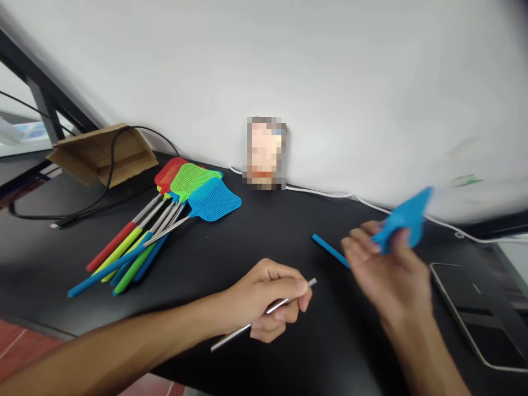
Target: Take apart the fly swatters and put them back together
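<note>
My left hand point(278, 300) is closed around a thin silver metal rod point(231, 338), whose far tip sticks out past the thumb. To its right, my right hand point(391, 269) pinches a blue fly swatter head point(406, 217) by its narrow neck, raised above the table; it is slightly blurred. Rod and head are apart. A blue handle tube point(330, 250) lies on the black table, its near end hidden behind my right hand. On the left lies a fanned pile of fly swatters with red, green and blue heads, a blue swatter head point(216, 199) on top.
An open cardboard box point(105, 154) lies at the back left, with a black cable point(111, 165) looping over it. A blurred-out upright object point(266, 154) leans against the wall. A white cable point(322, 192) runs along the table's back. At right lies a dark flat device point(478, 313).
</note>
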`<state>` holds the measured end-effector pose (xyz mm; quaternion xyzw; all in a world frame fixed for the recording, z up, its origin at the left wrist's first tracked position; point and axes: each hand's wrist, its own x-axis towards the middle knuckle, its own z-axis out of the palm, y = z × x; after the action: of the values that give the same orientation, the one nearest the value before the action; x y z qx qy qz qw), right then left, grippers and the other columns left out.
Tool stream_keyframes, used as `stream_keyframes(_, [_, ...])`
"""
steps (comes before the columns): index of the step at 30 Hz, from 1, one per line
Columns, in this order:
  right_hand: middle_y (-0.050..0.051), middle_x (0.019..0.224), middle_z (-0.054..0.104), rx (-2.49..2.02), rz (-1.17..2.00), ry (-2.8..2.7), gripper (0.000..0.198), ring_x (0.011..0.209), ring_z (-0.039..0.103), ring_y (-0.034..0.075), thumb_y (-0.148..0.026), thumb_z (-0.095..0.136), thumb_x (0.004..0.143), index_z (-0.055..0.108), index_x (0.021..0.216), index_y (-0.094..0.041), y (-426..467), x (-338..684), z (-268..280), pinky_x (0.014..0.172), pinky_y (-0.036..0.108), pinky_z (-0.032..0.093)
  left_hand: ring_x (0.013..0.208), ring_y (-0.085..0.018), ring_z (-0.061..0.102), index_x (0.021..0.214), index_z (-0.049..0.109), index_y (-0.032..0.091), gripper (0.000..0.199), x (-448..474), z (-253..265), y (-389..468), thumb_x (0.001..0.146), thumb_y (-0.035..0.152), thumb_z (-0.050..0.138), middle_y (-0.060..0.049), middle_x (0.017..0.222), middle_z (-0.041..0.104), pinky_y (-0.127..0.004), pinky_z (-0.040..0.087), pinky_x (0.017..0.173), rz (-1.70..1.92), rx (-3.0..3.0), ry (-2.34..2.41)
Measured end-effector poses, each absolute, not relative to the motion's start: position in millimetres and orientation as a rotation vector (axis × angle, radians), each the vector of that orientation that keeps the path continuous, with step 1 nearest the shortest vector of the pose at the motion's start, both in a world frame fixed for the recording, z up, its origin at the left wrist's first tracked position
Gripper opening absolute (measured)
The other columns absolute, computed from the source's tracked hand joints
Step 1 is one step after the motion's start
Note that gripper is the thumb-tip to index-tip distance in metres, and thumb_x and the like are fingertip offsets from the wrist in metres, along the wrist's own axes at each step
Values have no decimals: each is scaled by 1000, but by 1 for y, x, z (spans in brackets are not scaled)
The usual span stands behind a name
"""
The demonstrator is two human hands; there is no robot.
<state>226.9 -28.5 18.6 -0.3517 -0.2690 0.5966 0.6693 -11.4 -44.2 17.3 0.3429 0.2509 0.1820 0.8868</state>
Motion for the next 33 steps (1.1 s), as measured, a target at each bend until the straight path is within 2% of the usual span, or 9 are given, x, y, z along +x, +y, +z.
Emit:
stream_keyframes(6, [-3, 74, 55, -1287, 924, -798, 37, 57, 47, 10, -40, 89, 74, 59, 82, -20, -4, 270, 6, 49, 26, 38, 43, -6, 48, 96, 65, 17, 25, -14, 15, -30, 102, 39, 53, 2, 60, 64, -19, 37, 45, 684, 1396, 931])
stream_keyframes(10, [-2, 71, 63, -1661, 814, -1057, 62, 49, 48, 12, -51, 86, 73, 61, 120, -19, -4, 267, -13, 47, 29, 37, 45, -6, 44, 110, 53, 21, 21, -20, 12, -10, 99, 38, 58, 4, 66, 70, -19, 34, 48, 868, 1576, 1177])
stream_keyframes(12, [1, 79, 68, -1801, 604, -1218, 75, 56, 54, 15, -54, 81, 77, 54, 136, -18, -5, 266, -16, 55, 32, 44, 46, -6, 46, 109, 45, 23, 23, -24, 9, -2, 98, 38, 59, 4, 73, 72, -19, 35, 48, 910, 1534, 1199])
stream_keyframes(14, [6, 93, 72, -1901, 331, -1403, 72, 68, 61, 19, -54, 75, 81, 53, 139, -18, -7, 265, -15, 67, 37, 48, 49, -7, 50, 107, 44, 23, 24, -26, 6, 3, 97, 37, 61, 2, 81, 72, -20, 37, 49, 894, 1553, 1217])
stream_keyframes(17, [10, 104, 70, -1940, 6, -1626, 52, 80, 60, 23, -48, 68, 88, 60, 129, -17, -11, 260, -10, 76, 40, 46, 54, -8, 56, 101, 51, 22, 19, -29, 2, 7, 93, 32, 64, 0, 90, 72, -21, 42, 52, 778, 1697, 1257])
stream_keyframes(20, [10, 97, 68, -1888, -128, -1761, 27, 82, 58, 24, -42, 62, 93, 67, 104, -18, -16, 249, -6, 75, 38, 43, 62, -10, 61, 101, 57, 21, 13, -30, 2, 8, 92, 28, 63, 0, 88, 70, -21, 45, 58, 695, 1798, 1266])
stream_keyframes(24, [3, 76, 62, -1841, -5, -1907, 30, 73, 57, 20, -45, 62, 94, 60, 76, -22, -24, 235, -3, 66, 33, 39, 62, -11, 58, 92, 61, 19, 11, -29, 5, 6, 93, 30, 63, 2, 76, 65, -23, 44, 60, 665, 1923, 1258])
stream_keyframes(28, [1, 79, 63, -1795, 40, -2087, 29, 74, 59, 20, -47, 68, 90, 56, 79, -22, -29, 225, -5, 64, 32, 37, 59, -11, 52, 73, 59, 18, 32, -23, 4, -7, 96, 41, 60, 2, 67, 61, -26, 35, 58, 574, 2119, 1253])
stream_keyframes(33, [1, 77, 63, -1737, 63, -2230, 20, 71, 59, 20, -35, 61, 96, 53, 82, -22, -39, 206, -10, 61, 32, 32, 58, -15, 52, 63, 54, 18, 49, -13, -4, -24, 93, 56, 61, -1, 62, 60, -31, 26, 58, 463, 2399, 1254])
